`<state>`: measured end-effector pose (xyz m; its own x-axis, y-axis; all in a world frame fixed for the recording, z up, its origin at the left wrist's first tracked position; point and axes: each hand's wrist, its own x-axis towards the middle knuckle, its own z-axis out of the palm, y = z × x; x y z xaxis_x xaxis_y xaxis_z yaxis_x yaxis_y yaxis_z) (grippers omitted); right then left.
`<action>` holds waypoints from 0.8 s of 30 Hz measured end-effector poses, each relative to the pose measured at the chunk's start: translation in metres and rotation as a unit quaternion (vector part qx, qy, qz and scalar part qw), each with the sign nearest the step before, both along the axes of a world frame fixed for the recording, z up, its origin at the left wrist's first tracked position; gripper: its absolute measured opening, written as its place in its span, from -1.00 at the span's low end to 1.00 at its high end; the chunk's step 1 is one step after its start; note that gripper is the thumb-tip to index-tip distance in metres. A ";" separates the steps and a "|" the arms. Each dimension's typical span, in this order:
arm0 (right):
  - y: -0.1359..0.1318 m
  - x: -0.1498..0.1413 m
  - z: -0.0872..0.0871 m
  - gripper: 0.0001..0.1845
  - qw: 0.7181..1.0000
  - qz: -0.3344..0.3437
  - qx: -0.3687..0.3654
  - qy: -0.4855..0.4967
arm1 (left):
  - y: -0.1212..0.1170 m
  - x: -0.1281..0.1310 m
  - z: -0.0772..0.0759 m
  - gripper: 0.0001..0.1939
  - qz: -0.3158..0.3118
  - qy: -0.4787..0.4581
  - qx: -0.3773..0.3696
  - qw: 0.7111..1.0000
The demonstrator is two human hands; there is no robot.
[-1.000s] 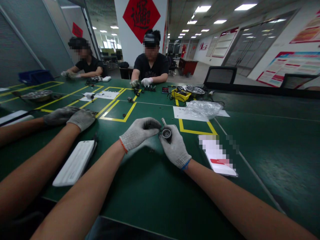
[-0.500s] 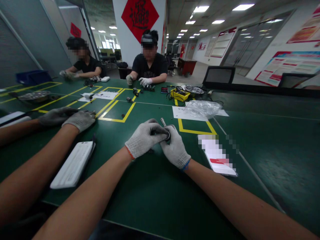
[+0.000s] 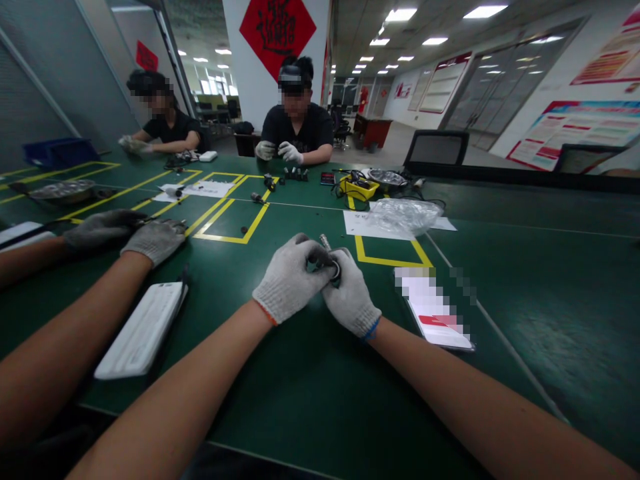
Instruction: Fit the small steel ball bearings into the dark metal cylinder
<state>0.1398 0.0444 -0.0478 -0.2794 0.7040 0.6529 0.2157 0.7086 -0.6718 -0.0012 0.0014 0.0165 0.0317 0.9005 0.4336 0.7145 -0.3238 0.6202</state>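
Observation:
Both my hands wear grey knit gloves and meet over the green table. My right hand is closed around a small round metal part with a short shaft sticking up behind it. My left hand is closed too, its fingertips pressed onto the top of that same part, so most of the part is hidden between the gloves.
A white flat device lies to my left, a card or booklet to my right. A neighbour's gloved hands rest at left. Two people work across the table near small parts, papers, a plastic bag and a yellow tool.
My left hand has come in from the side and closed over the metal part, which stood uncovered in my right hand a second ago. The view has shifted slightly.

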 end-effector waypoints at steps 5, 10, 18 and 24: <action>-0.001 0.000 0.002 -0.83 1.000 -0.002 0.014 -0.006 | 0.009 -0.002 -0.007 -0.71 0.009 -0.114 -0.096 0.989; -0.002 0.001 0.004 -0.94 0.999 -0.041 0.011 0.007 | 0.019 -0.015 -0.012 -0.83 -0.059 -0.166 -0.139 0.974; 0.004 0.005 0.000 -0.91 0.997 -0.082 -0.001 0.013 | 0.023 -0.044 -0.011 -0.73 -0.094 0.092 -0.227 0.965; 0.005 0.003 -0.001 -0.85 0.996 -0.073 -0.036 0.030 | 0.022 -0.048 -0.018 -0.76 -0.156 0.148 -0.302 0.929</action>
